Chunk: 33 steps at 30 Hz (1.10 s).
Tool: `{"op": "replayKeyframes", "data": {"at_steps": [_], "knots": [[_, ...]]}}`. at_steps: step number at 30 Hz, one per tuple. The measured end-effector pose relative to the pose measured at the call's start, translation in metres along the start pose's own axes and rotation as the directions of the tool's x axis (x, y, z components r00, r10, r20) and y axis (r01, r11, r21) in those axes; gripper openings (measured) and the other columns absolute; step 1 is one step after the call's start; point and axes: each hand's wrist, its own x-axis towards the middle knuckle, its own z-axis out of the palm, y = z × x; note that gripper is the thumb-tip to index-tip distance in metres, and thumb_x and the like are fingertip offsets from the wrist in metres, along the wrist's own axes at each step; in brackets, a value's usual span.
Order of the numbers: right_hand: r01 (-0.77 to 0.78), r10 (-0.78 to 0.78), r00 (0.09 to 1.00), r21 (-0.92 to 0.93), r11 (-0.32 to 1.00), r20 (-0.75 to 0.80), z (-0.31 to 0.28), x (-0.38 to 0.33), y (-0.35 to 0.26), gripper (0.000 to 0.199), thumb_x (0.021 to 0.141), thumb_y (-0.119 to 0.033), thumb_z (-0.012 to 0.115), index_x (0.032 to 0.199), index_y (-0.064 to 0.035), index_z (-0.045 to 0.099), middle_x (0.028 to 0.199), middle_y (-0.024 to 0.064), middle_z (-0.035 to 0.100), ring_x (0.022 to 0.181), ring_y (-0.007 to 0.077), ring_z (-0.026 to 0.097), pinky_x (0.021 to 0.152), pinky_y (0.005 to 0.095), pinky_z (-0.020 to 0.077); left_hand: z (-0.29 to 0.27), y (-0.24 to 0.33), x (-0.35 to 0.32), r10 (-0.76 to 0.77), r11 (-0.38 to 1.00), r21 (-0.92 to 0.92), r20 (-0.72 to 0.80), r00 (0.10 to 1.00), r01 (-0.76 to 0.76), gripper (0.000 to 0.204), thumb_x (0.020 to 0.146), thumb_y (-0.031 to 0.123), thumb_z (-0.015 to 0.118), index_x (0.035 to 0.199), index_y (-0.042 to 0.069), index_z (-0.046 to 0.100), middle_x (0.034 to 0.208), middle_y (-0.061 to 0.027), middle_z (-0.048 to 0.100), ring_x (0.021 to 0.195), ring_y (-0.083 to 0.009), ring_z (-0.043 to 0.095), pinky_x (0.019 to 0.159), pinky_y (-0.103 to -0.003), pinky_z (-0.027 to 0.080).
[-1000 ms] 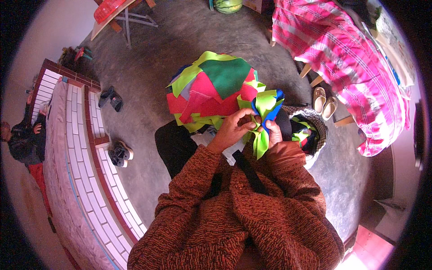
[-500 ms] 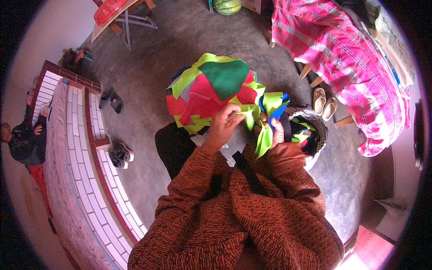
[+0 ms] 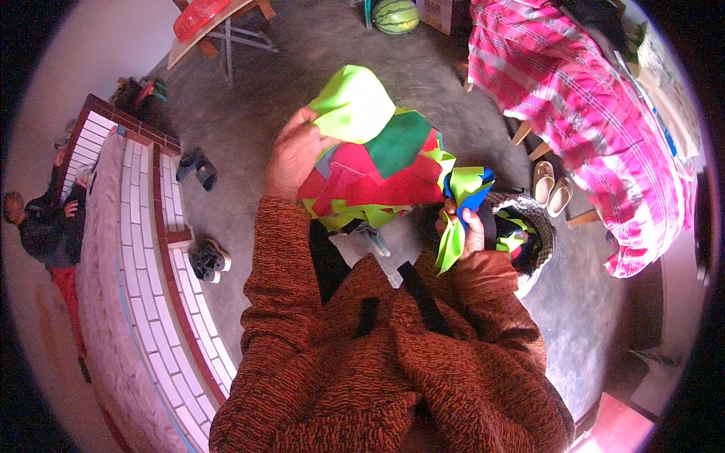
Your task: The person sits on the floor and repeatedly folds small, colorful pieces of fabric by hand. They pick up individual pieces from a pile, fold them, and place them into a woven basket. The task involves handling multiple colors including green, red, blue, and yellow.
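My left hand (image 3: 293, 157) is closed on the edge of a bright lime fabric piece (image 3: 352, 106), raised over the far left side of a heap of cloth pieces (image 3: 355, 177). Red, dark green, grey and lime pieces overlap in that heap; what bears it is mostly hidden. To the right, my right hand (image 3: 471, 232) grips a bunch of lime and blue fabric scraps (image 3: 470, 195), its thumb pressed on them and some lime ends hanging down. Just beyond that hand stands a basket with a checked cloth lining (image 3: 545, 226), holding more coloured scraps.
Beige shoes (image 3: 551, 190) stand by a seat under a pink plaid cover (image 3: 559, 98). Dark shoes (image 3: 210, 260) and slippers (image 3: 196, 171) lie beside a white-tiled brick ledge (image 3: 155, 302). A watermelon (image 3: 396, 16) rests at the far side. Another person (image 3: 57, 234) is at the far left.
My left hand has moved away from the bunch, left and forward, with a lime fabric piece now in it. My right hand still holds the bunch. The whole view has shifted slightly.
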Motion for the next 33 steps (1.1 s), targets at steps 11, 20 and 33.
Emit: {"op": "replayKeyframes", "data": {"at_steps": [11,20,33], "knots": [[-0.006,0.008,0.999,-0.028,1.000,0.048,-0.005,0.001,0.002,0.039,0.077,-0.016,0.064,0.109,-0.0058,0.044,0.081,0.0054,0.049,0.069,0.0127,0.048,0.059,0.0273,0.0405,-0.094,-0.054,-0.050,-0.213,0.838,0.385,-0.421,0.882,0.386,0.022,0.085,0.021,0.056,0.100,0.006,0.052,0.098,-0.0066,0.058,0.091,-0.0177,0.056,0.078,-0.030,0.046],[-0.002,-0.008,0.997,-0.121,0.993,-0.081,-0.018,0.004,0.003,0.031,0.076,-0.023,0.066,0.093,-0.0024,0.050,0.072,0.0032,0.049,0.064,0.0137,0.048,0.061,0.0264,0.0410,-0.088,-0.065,-0.051,0.005,0.795,0.551,-0.426,0.905,0.255,0.039,0.072,-0.006,0.059,0.108,0.006,0.053,0.101,-0.0076,0.059,0.090,-0.0169,0.056,0.078,-0.029,0.046],[-0.039,0.034,0.992,-0.043,0.998,-0.125,-0.004,0.000,0.001,0.042,0.077,-0.018,0.065,0.111,-0.0052,0.046,0.084,0.0046,0.054,0.068,0.0128,0.053,0.064,0.0297,0.0489,-0.114,-0.079,-0.053,0.215,0.382,0.867,-0.419,0.882,0.319,0.043,0.068,0.005,0.066,0.109,0.008,0.058,0.107,-0.0138,0.057,0.100,-0.0265,0.053,0.086,-0.035,0.042]]}}
